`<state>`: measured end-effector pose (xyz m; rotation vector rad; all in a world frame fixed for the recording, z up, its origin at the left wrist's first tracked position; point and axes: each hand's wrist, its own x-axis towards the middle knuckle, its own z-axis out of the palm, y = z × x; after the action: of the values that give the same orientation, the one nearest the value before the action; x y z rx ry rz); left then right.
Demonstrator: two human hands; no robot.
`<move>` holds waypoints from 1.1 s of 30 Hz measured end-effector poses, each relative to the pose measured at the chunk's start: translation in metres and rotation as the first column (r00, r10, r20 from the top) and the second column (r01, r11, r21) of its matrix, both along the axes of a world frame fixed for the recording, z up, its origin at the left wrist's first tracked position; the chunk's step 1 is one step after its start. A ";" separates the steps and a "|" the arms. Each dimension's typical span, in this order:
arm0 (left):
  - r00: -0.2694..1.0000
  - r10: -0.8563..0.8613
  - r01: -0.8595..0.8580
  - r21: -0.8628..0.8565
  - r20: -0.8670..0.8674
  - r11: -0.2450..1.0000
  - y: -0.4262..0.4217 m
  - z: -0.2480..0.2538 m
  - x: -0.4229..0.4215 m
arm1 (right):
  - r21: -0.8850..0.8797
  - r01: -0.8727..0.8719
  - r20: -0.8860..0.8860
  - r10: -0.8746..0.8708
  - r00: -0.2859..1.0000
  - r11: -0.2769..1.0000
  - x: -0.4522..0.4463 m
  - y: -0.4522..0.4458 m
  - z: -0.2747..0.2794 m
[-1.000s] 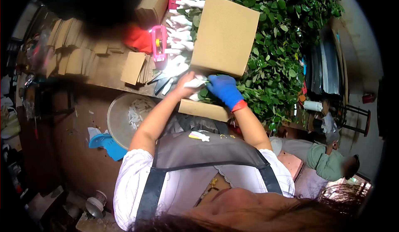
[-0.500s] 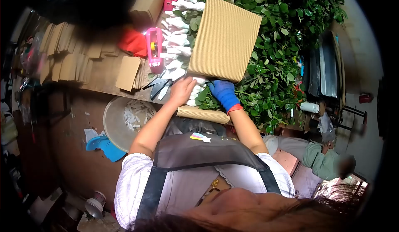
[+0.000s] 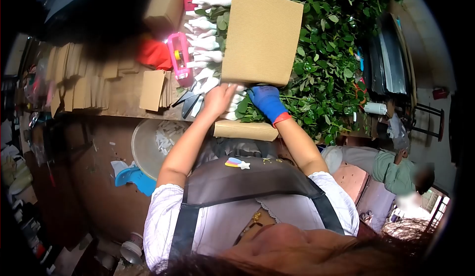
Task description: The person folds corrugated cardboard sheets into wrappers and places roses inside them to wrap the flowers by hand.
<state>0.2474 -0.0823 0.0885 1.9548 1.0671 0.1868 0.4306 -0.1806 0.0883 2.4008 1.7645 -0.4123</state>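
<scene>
My bare left hand [image 3: 218, 99] rests on white net-sleeved flower heads [image 3: 233, 108] at the near end of the bundle, its fingertips by the lower edge of a corrugated cardboard sheet [image 3: 262, 36]. On the other side of these heads, my right hand [image 3: 266, 99], in a blue glove, lies on green leaves [image 3: 247, 108]; its fingertips are partly hidden under the sheet's edge. A lower cardboard flap [image 3: 246, 130] is between the bundle and my apron. What either hand grips is hidden.
A pink tape dispenser [image 3: 179, 58] and black scissors [image 3: 187, 102] lie left of the flowers, near cardboard pieces [image 3: 152, 90]. Below the table edge is a round bin [image 3: 148, 145] with white scraps. Leafy stems [image 3: 326, 68] spread right. A person in green [image 3: 391, 172] sits at lower right.
My left hand has shifted from the near flower heads up toward the sheet's lower edge. The gloved hand stays beside the leaves. The whole view has shifted slightly.
</scene>
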 end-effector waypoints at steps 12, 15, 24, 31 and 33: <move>0.800 0.333 -0.154 -0.366 0.500 0.918 -0.024 -0.032 -0.096 | -0.134 0.040 -0.198 -0.066 0.978 0.990 0.004 0.005 0.036; 0.871 0.462 -0.223 -0.707 0.164 0.671 -0.003 -0.067 -0.086 | -0.119 -0.015 -0.247 -0.015 0.969 0.993 0.007 -0.001 0.034; 0.956 0.247 -0.218 -0.181 0.159 0.959 0.002 -0.049 -0.006 | -0.080 0.040 -0.067 -0.046 0.997 0.996 -0.003 0.005 0.004; 0.946 0.256 -0.245 -0.076 0.200 0.966 0.000 -0.068 -0.004 | -0.161 0.009 -0.104 -0.026 0.994 0.987 -0.004 0.006 0.019; 0.932 0.273 -0.252 -0.114 0.240 0.961 -0.001 -0.063 -0.006 | -0.135 0.013 -0.069 -0.022 0.997 0.991 -0.006 0.008 0.014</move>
<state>0.2417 -0.0832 0.0256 1.6572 1.1420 0.5196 0.4244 -0.1727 0.1026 2.3369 1.6851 -0.6046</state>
